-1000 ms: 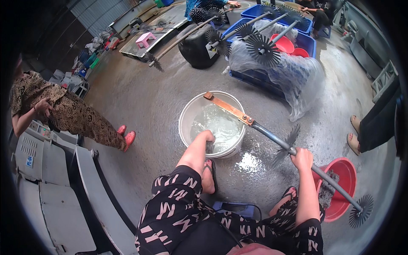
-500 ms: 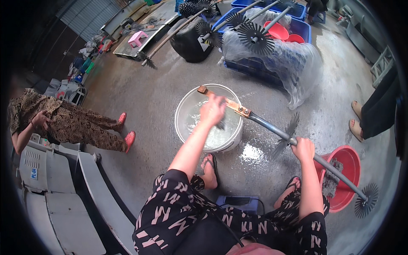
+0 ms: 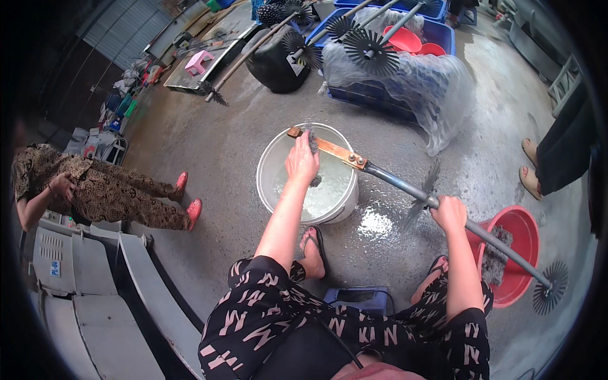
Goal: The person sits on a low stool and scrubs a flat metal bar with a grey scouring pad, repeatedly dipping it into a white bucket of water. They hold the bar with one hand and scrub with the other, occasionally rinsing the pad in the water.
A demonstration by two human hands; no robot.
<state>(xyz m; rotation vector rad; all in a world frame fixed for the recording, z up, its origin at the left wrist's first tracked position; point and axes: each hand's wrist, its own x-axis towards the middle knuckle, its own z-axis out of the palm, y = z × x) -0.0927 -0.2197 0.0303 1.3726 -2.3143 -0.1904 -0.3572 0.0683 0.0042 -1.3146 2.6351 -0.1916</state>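
My right hand (image 3: pixel 449 212) grips a grey metal pole (image 3: pixel 399 183) slanting from the white bucket (image 3: pixel 354 201) to the red bucket (image 3: pixel 536 253). Bolted to the pole's far end is a flat copper-brown bar (image 3: pixel 335 151), lying over the white bucket, which has water in it. My left hand (image 3: pixel 303 159) is at this bar, its fingers pressed together along a grey fibrous clump (image 3: pixel 313 142). Part of the clump hangs below the hand. Dark spiky discs ring the pole, one beside my right hand and another, a spiky disc (image 3: pixel 551 288), at its near end.
Grey fibrous stuff (image 3: pixel 498 256) lies in the red bucket. Beyond stand a black jerrycan (image 3: pixel 277 66) and a blue crate (image 3: pixel 380 104) draped with clear netting; more poles with spiky discs lie across them. A blue box (image 3: pixel 358 299) sits between my feet. People stand left and right.
My left hand has shifted a little left and up along the bar, and the grey clump now shows against it. My right hand still grips the pole.
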